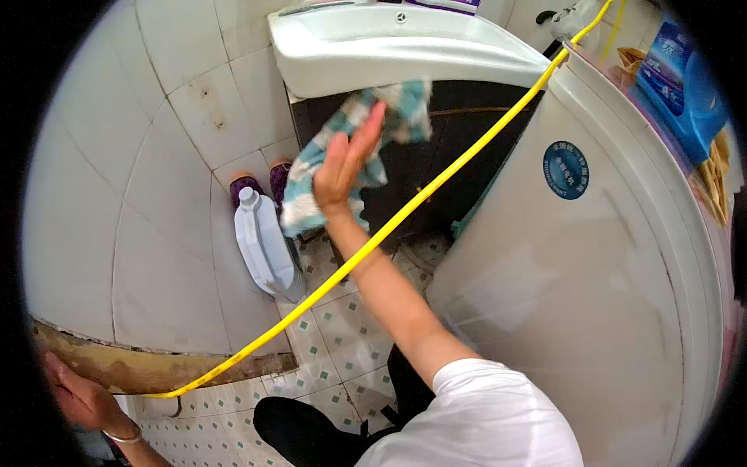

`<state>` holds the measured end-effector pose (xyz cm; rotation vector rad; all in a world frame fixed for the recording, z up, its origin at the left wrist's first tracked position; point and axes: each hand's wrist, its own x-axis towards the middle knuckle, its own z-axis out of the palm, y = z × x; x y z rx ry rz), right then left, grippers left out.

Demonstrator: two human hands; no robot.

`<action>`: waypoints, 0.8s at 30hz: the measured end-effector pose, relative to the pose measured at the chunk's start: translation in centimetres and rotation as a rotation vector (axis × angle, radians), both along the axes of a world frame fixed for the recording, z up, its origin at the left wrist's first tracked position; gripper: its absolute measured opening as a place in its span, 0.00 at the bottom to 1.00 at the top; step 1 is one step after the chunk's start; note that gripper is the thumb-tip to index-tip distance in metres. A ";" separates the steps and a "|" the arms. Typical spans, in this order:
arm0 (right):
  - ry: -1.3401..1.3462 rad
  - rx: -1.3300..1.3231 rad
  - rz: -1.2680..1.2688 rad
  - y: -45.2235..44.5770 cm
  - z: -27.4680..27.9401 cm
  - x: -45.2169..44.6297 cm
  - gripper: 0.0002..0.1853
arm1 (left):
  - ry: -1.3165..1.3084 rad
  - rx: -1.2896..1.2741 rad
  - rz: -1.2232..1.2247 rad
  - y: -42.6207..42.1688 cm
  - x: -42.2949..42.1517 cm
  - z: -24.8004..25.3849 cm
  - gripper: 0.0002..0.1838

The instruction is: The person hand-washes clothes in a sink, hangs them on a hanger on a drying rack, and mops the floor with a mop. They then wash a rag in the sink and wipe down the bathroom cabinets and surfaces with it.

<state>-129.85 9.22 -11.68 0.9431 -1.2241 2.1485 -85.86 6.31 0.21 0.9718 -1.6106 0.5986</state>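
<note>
My right hand (pixel 346 167) holds a blue-green and white checked cloth (pixel 307 175) in front of the dark cabinet (pixel 459 132) under the sink. Some of its fingers stretch across the cloth; others are hidden, and the cloth is a little blurred. At the lower left, my left hand (pixel 82 395), with a bracelet at the wrist, rests by the worn end of the low wall (pixel 171 362). Its fingers look extended, partly cut off by the dark rim of the view. Nothing shows in it.
A yellow hose (pixel 436 183) crosses diagonally above my right forearm. The white sink (pixel 405 58) is at the top. A pale jug (pixel 264 245) and purple shoes (pixel 245 185) stand by the tiled wall. At right is a white appliance (pixel 576 288) with a blue bottle (pixel 685 86) on top.
</note>
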 end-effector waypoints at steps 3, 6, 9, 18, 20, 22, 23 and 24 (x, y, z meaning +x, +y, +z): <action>0.190 0.189 -0.248 0.7 -1.1 -4.8 0.31 | -0.033 -0.030 -0.028 1.8 -2.9 1.3 0.19; 0.135 0.358 -0.539 3.9 -5.3 -13.1 0.25 | -0.090 -0.076 -0.068 1.4 -2.4 1.0 0.19; -0.128 0.128 -0.630 7.1 -5.2 -20.0 0.24 | -0.149 -0.049 -0.158 1.3 -2.3 1.4 0.19; -0.001 0.042 -0.001 -0.6 0.6 -0.3 0.34 | -0.144 -0.042 -0.339 2.5 -4.3 2.9 0.16; 0.335 0.346 -0.231 -1.9 -1.7 3.6 0.33 | -0.181 -0.046 -0.313 2.8 -4.6 3.0 0.15; 0.577 0.487 -0.205 -1.6 -1.8 2.6 0.29 | -0.164 -0.046 -0.319 2.8 -4.7 2.8 0.14; 0.619 0.514 -0.232 -1.7 -2.9 0.8 0.27 | -0.152 -0.042 -0.331 2.8 -4.6 2.8 0.14; 0.578 0.382 -0.078 -1.4 -3.8 -0.9 0.25 | -0.148 -0.047 -0.324 2.8 -4.6 2.8 0.14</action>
